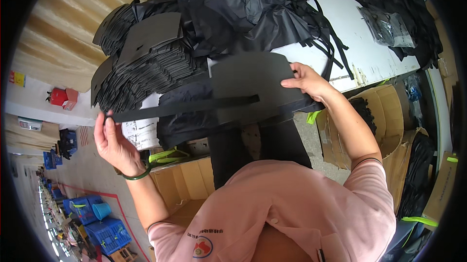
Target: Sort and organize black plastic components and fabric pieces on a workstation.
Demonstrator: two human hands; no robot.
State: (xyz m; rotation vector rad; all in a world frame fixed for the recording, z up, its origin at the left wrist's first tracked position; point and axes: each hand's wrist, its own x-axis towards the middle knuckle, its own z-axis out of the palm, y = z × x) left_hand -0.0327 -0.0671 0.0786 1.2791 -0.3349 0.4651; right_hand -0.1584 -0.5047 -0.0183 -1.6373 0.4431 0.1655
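Observation:
My right hand point(309, 81) is closed on the right edge of a dark grey, flat panel with a curved top point(253, 73), thumb on its face. Out to the left, my left hand point(117, 144) pinches one end of a long black strap point(170, 111). The strap runs across to the panel and lies over its lower part; whether it is fastened there I cannot tell. Behind my left hand, stacks of similar dark panels point(155, 50) stand fanned out on the table. Dark cloth point(182, 97) hangs at the table's front edge, partly hidden by the strap and panel.
A heap of black fabric pieces with straps point(243, 11) covers the back of the white table point(382, 65). A clear plastic bag point(386, 27) lies at the right. Cardboard boxes stand low on the right point(389, 109) and left point(187, 182). Blue crates point(109, 235) sit on the floor far left.

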